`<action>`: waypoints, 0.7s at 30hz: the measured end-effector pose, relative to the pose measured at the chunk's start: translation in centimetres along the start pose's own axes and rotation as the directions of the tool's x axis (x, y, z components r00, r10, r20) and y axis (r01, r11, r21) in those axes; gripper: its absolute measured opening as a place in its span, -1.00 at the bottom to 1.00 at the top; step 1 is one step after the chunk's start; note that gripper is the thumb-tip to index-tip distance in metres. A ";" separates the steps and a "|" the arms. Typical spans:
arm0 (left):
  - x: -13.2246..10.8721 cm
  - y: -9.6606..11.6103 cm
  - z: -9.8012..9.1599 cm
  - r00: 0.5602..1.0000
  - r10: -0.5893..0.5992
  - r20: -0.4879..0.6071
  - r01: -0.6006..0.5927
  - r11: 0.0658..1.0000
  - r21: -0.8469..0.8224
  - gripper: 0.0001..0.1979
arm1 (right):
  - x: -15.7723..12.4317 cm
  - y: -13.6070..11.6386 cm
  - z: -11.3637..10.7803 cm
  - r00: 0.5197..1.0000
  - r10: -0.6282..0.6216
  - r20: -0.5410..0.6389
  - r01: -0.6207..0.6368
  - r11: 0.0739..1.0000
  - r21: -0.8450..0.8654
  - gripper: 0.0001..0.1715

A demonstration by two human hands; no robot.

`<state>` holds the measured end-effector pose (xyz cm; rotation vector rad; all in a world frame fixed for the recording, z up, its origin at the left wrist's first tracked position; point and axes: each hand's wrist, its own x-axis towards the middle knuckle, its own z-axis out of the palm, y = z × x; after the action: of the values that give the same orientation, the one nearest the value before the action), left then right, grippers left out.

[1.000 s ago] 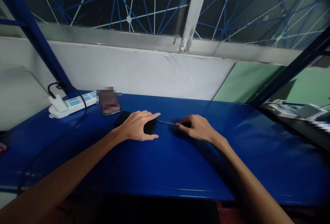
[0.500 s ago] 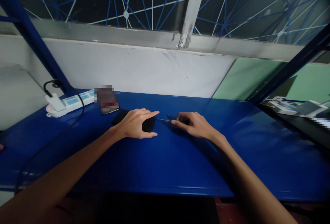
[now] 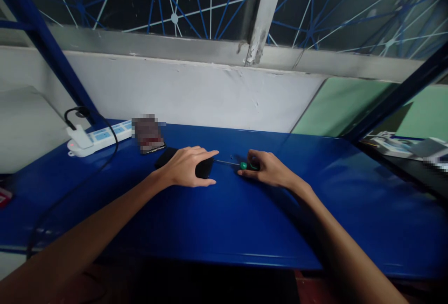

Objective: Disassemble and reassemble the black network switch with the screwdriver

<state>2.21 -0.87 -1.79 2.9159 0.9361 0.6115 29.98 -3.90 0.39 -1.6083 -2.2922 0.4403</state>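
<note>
A flat black box-like device (image 3: 203, 169) lies on the blue table, partly covered by my left hand (image 3: 185, 166). That hand grips it from above, thumb along the near side and fingers along the far side. My right hand (image 3: 268, 167) holds a screwdriver (image 3: 244, 166) by its green and black handle, with thumb and fingers around it. The thin metal shaft points left, and its tip meets the right end of the black device. Just beyond the shaft lies a tiny object, perhaps a screw (image 3: 231, 157), too small to tell.
A white power strip (image 3: 105, 138) with a plugged-in charger (image 3: 80, 137) and black cable stands at the back left. Beside it lies a phone-like object (image 3: 149, 135), blurred out. A blue frame post (image 3: 52, 56) rises at left. Papers (image 3: 392, 145) lie at the far right.
The fingers of my right hand have loosened and shifted back along the handle, so its green part now shows. My left hand stays on the black device. The view has shifted slightly.
</note>
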 end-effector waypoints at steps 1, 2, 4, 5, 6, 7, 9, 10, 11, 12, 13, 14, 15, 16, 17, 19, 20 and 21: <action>0.0 0.0 0.0 1.000 0.001 0.000 -0.001 1.000 0.000 -0.21 | 0.0 -0.1 0.0 1.000 0.001 0.008 -0.001 1.000 0.011 -0.57; 0.0 0.0 0.0 1.000 0.002 0.001 -0.002 1.000 0.003 -0.22 | 0.0 -0.2 0.0 1.000 0.000 0.018 -0.001 1.000 0.020 -0.57; 0.0 0.0 0.0 1.000 0.003 0.002 -0.003 1.000 0.010 -0.22 | 0.0 -0.5 -0.1 1.000 -0.004 0.029 0.004 1.000 0.028 -0.53; 0.0 0.1 0.0 1.000 0.002 0.003 -0.002 1.000 0.013 -0.23 | -0.1 -0.7 -0.2 1.000 -0.006 0.031 0.005 1.000 0.029 -0.52; 0.0 0.1 0.0 1.000 0.001 0.006 -0.001 1.000 0.014 -0.23 | -0.1 -0.8 -0.3 0.999 -0.008 0.031 0.007 1.000 0.030 -0.50; 0.0 0.1 0.0 1.000 -0.002 0.011 0.002 1.000 0.013 -0.22 | -0.1 -0.8 -0.4 0.999 -0.009 0.031 0.008 0.999 0.031 -0.48; 0.0 0.1 0.0 1.000 -0.009 0.020 0.009 1.000 0.013 -0.22 | -0.2 -0.8 -0.6 0.999 -0.008 0.037 0.007 0.999 0.031 -0.44; 0.0 0.1 0.0 1.000 -0.012 0.023 0.012 1.000 0.013 -0.22 | -0.2 -0.8 -0.7 0.999 -0.007 0.048 0.005 1.000 0.026 -0.43; 0.0 0.1 0.0 1.000 -0.014 0.024 0.014 1.000 0.013 -0.22 | -0.2 -0.7 -0.8 0.998 -0.004 0.064 0.003 1.000 0.017 -0.42; 0.0 0.1 0.0 1.000 -0.013 0.023 0.013 1.000 0.013 -0.22 | -0.2 -0.6 -0.8 0.997 0.001 0.082 -0.001 1.000 0.006 -0.41; 0.0 0.0 0.0 1.000 -0.009 0.020 0.009 1.000 0.012 -0.22 | -0.2 -0.5 -0.8 0.995 0.007 0.100 -0.007 1.000 -0.003 -0.40; 0.0 0.0 0.0 1.000 -0.004 0.018 0.004 1.000 0.010 -0.23 | -0.2 -0.4 -0.8 0.994 0.011 0.112 -0.010 1.000 -0.008 -0.39; 0.0 0.0 0.1 1.000 0.001 0.017 -0.001 1.000 0.008 -0.23 | -0.2 -0.3 -0.8 0.993 0.012 0.118 -0.011 1.000 -0.009 -0.40; 0.0 -0.1 0.1 1.000 0.005 0.015 -0.006 1.000 0.008 -0.23 | -0.2 -0.3 -0.7 0.993 0.011 0.115 -0.010 1.000 -0.009 -0.42; 0.0 -0.1 0.1 1.000 0.007 0.011 -0.008 1.000 0.010 -0.24 | -0.2 -0.2 -0.6 0.995 0.009 0.103 -0.008 1.000 -0.012 -0.44; 0.0 -0.1 0.1 1.000 0.007 0.008 -0.007 1.000 0.012 -0.24 | -0.1 -0.1 -0.4 0.997 0.010 0.070 -0.008 1.000 -0.026 -0.47; 0.0 0.0 0.0 1.000 0.005 0.009 -0.005 1.000 0.013 -0.24 | -0.1 -0.1 -0.3 0.998 0.012 0.056 -0.010 0.999 -0.033 -0.48; 0.0 0.0 0.0 1.000 0.005 0.009 -0.005 1.000 0.012 -0.24 | -0.1 -0.1 -0.3 0.999 0.015 0.047 -0.013 0.999 -0.037 -0.49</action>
<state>2.18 -0.86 -1.84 2.9293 0.9354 0.5944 30.07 -4.01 0.65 -1.6491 -2.3383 0.4468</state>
